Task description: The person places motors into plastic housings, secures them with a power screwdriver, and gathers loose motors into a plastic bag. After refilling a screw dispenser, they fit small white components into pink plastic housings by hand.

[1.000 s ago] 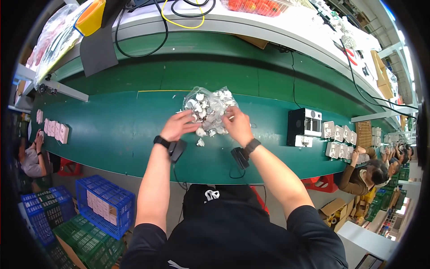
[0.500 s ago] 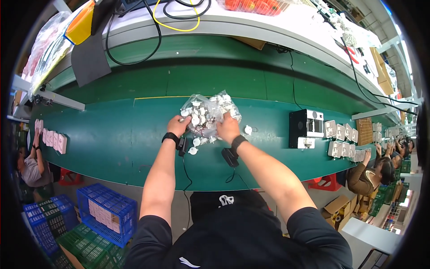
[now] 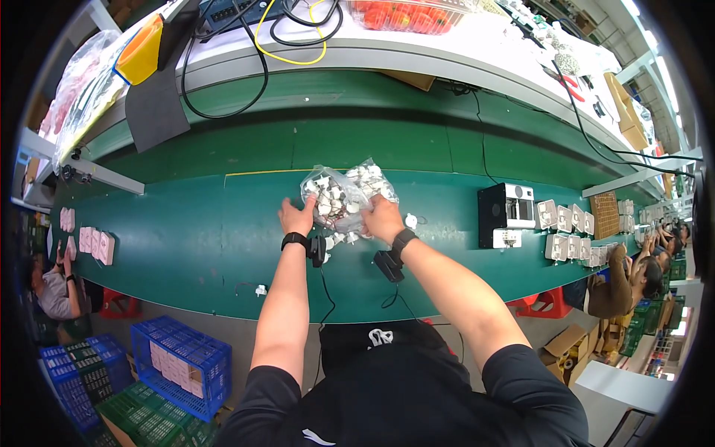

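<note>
Two clear plastic bags of small white round parts with thin leads lie side by side at the middle of the green bench. My left hand rests against the left side of the nearer bag, its thumb and fingers apart. On that bag's right edge my right hand is closed, gripping the plastic. The other bag sits behind, to the right. Several loose parts lie at the near bag's front. A single white part is right of my right hand, and another white part lies near the front edge.
A black-and-white machine stands to the right, beside rows of white housings. More white pieces are stacked at the left. Cables hang from the upper shelf. Blue crates stand on the floor; co-workers sit at both sides.
My left hand has loosened from the bag and its fingers have spread. A white part now lies near the bench's front left edge, where none lay before. My right hand stays on the bag.
</note>
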The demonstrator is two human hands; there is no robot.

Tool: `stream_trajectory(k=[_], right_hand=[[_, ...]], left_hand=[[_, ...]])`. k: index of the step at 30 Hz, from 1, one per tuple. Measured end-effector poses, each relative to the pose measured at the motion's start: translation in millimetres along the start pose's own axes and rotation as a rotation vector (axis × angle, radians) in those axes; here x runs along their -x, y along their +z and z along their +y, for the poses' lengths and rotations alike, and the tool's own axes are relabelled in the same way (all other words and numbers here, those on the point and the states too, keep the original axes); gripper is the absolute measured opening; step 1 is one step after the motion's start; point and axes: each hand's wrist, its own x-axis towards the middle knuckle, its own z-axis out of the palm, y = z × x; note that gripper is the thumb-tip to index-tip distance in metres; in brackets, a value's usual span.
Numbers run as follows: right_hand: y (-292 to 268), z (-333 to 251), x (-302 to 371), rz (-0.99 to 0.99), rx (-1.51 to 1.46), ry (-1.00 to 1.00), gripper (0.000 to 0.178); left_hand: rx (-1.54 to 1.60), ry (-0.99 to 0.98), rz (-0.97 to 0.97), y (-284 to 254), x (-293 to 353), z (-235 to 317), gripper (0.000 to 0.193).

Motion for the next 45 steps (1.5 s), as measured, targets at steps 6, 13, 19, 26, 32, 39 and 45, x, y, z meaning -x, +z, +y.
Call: stream_trajectory(k=[6,13,19,26,32,39,45], right_hand=[[-38.9,-3.7,10.5,-0.048,0.048,-0.053,0.014],[-133.2,-110.3,38.6,-0.181,-0.211,-0.133,0.018],[-119.5,-49.5,20.4,-0.393,-0.664,-0.188,0.033],[-78.0,149.9,11.6,-0.057,0.711,-0.27,0.107],[-28.0,145.1,34.3,-0.013,0.585,-0.445,0.069],[19.9,115.7,45.1,-0.107,0.209,0.001,0.032],[10.3,-26.2,101.3,-0.301,0.088,-0.421,0.031]], left_hand=[[0.202,-0.074,-0.589,-20.8,-3.4,21.2,0.027],[0.351,-0.034,-0.492,-170.1,-53.9,115.1,0.026],[0.657,-0.106,-0.588,-182.0,-43.2,93.7,0.017],[0.503,-0.173,-0.604,-122.6,24.4,64.8,0.019],[0.032,-0.231,-0.387,-148.2,28.0,-21.8,0.021],[-0.395,0.095,-0.357,-152.6,28.3,-61.4,0.069],[-0.386,-0.177,-0.312,-187.9,85.0,-108.2,0.061]])
